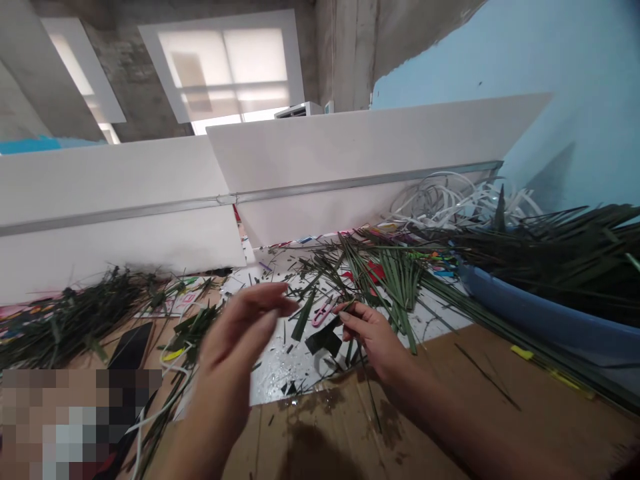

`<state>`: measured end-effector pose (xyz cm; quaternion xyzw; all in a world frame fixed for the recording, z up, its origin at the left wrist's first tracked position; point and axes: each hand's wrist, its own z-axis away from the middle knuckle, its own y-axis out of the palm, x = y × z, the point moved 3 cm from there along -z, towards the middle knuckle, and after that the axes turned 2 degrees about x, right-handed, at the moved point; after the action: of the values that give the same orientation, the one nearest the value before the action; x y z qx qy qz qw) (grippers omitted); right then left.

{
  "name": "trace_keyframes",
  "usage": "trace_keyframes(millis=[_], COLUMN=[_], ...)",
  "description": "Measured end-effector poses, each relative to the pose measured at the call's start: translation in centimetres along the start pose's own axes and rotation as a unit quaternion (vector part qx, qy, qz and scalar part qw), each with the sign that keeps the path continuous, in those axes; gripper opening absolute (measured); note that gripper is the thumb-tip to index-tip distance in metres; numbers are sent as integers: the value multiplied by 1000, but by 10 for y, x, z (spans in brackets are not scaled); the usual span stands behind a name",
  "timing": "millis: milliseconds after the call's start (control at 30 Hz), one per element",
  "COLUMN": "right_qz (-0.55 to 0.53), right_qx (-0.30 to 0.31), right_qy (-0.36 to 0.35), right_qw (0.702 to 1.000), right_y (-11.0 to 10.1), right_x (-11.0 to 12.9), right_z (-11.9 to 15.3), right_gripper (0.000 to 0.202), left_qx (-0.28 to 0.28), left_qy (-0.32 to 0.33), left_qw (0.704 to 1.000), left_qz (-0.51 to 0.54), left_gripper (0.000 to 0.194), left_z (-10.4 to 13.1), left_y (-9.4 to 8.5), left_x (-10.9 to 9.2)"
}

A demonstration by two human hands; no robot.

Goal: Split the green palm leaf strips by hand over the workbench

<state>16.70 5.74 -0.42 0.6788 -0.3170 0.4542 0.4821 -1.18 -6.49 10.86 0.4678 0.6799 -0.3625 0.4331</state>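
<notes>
My right hand (367, 330) is closed in a pinch on a dark green leaf strip (325, 340), a broad piece of it hanging below the fingertips. My left hand (245, 327) is raised to the left of it, slightly blurred, with thumb and fingers apart and nothing visible between them. Just beyond the right fingertips, small scissors with pink handles (320, 315) lie on a wet white board (273, 363) strewn with leaf scraps. A bunch of long cut leaves (400, 277) spreads to the right of the scissors.
A blue basin (525, 310) heaped with long leaves stands at the right. White strapping coils (450, 200) lie behind. At left are a leaf pile (85, 307), a dark phone (133, 345) and a white cable (143, 420). Cardboard (450, 380) covers the near side; white panels (350, 153) stand behind.
</notes>
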Motion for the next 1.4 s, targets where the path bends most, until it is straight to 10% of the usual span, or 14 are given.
trace_keyframes(millis=[167, 367, 567, 733, 967, 1100, 1400], right_qz=[-53, -103, -70, 68, 378, 430, 523], right_qx=[4, -58, -87, 48, 204, 168, 58], right_qy=[7, -1, 10, 58, -89, -144, -247], right_qw=[999, 993, 994, 995, 898, 875, 814], right_y=[7, -9, -25, -7, 14, 15, 6], right_x=[12, 13, 4, -8, -13, -6, 13], right_z=[-11, -30, -27, -11, 8, 9, 12], right_gripper=[29, 31, 34, 34, 33, 6, 27], left_qx=[152, 196, 163, 76, 23, 6, 10], left_qy=[-103, -115, -171, -193, -214, -208, -236], left_qw=[983, 973, 965, 951, 930, 928, 959], left_qz=[-3, 45, 112, 229, 298, 309, 155], left_gripper=[34, 27, 21, 28, 29, 33, 34], left_z=[-30, -25, -19, -18, -12, -14, -5], left_y=[38, 37, 34, 33, 28, 27, 35], left_x=[79, 123, 141, 142, 133, 134, 134])
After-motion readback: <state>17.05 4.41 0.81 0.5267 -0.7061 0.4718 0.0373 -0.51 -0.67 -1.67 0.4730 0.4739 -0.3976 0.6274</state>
